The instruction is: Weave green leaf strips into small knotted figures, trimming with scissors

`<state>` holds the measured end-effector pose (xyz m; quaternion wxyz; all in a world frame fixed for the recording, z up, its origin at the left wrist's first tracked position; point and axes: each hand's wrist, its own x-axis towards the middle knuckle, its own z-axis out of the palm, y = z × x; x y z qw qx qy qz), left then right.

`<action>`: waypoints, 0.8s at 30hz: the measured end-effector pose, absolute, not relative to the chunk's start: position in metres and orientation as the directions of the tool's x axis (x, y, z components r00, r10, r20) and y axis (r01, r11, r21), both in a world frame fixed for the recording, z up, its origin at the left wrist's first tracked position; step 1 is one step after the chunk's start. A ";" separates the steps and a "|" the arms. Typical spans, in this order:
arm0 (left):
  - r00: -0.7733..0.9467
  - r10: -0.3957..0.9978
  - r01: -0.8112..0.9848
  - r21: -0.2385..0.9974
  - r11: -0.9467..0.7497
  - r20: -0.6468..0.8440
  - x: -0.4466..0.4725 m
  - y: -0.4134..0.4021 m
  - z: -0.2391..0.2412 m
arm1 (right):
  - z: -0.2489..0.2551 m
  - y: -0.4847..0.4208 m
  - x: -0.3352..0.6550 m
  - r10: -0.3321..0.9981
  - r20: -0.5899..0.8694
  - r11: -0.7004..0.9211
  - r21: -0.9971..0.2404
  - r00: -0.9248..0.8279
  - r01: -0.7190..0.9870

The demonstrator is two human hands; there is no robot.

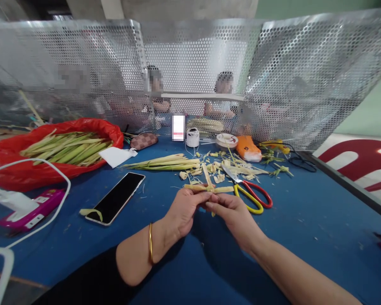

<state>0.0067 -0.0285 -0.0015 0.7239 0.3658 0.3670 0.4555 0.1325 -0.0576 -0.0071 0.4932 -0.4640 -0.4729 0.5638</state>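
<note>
My left hand (186,209) and my right hand (233,216) meet over the blue table (305,220), both gripping a small cross of pale leaf strips (209,186). One strip lies level between my fingers, the other stands upright across it. Just beyond my right hand lie scissors (250,192) with red and yellow handles. A bundle of green leaf strips (165,163) rests behind my hands, with cut scraps (222,165) scattered beside it.
A red bag (25,169) of green leaves sits at left. A black phone (116,197), a pink device (34,209) with a white cable, a thread spool (192,137), a tape roll (227,140) and an orange tool (248,149) lie around. Perforated metal screens (288,76) wall the table; people sit behind.
</note>
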 end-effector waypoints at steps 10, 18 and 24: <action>0.315 0.911 -0.433 0.813 0.389 -0.268 0.007 -0.025 -0.002 | -0.017 -0.054 0.132 0.992 0.055 0.059 -0.998 -0.115 0.033; 0.375 0.866 -0.380 0.797 0.470 -0.332 -0.008 -0.012 0.005 | -0.001 -0.060 0.150 0.950 0.301 0.282 -0.720 -0.080 0.635; 0.327 0.906 -0.247 0.901 0.357 -0.270 -0.005 -0.019 0.005 | 0.008 -0.049 0.162 0.825 0.557 0.411 -0.469 -0.100 0.781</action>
